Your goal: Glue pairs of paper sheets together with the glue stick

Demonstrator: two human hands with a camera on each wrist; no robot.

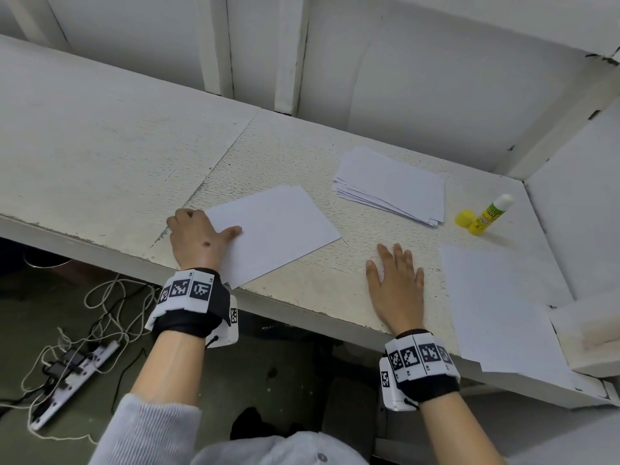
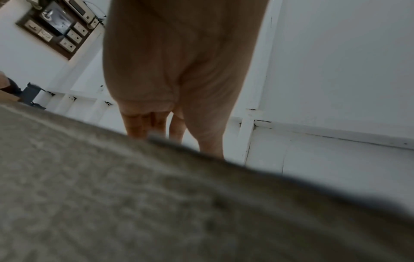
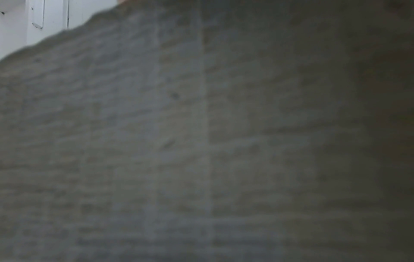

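At the near bench edge, the left hand pinches the corner of a sheet; the right hand lies flat and holds nothing. Farther right lie a stack of sheets and a large sheet. The uncapped glue stick lies beside its cap, label unreadable. I judge gluing barely begun.

bare table behind; paper stack blocks right.
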